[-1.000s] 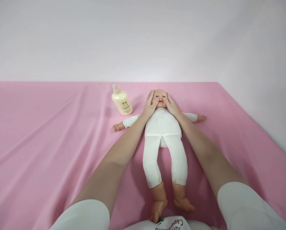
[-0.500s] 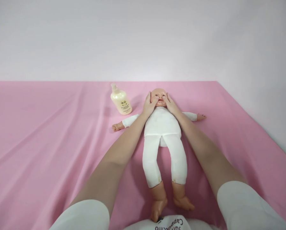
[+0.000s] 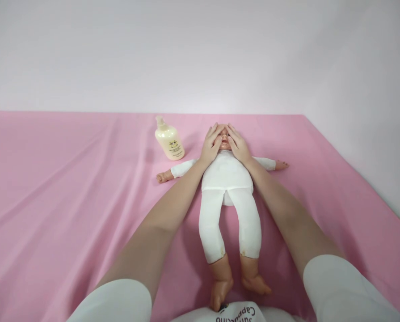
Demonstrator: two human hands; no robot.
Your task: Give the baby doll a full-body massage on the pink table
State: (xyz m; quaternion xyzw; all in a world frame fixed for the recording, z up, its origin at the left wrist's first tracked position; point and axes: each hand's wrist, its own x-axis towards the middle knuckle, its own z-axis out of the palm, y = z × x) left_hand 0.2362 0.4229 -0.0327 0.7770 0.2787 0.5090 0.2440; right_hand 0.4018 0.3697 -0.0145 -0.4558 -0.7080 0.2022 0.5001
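doll [image 3: 227,179] soft cloth body, hard head, light | my L hand [image 3: 212,145] + R hand [image 3: 237,144] flat open on face, no grip | hold at torso

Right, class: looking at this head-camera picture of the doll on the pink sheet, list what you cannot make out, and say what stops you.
- Most of the doll's face: covered by the left hand and right hand laid over it.
- The label on the lotion bottle: print too small to read.
- The printed word on the person's shirt: cut off by the bottom edge.
- The sole of the doll's nearer foot: hidden behind the shirt.
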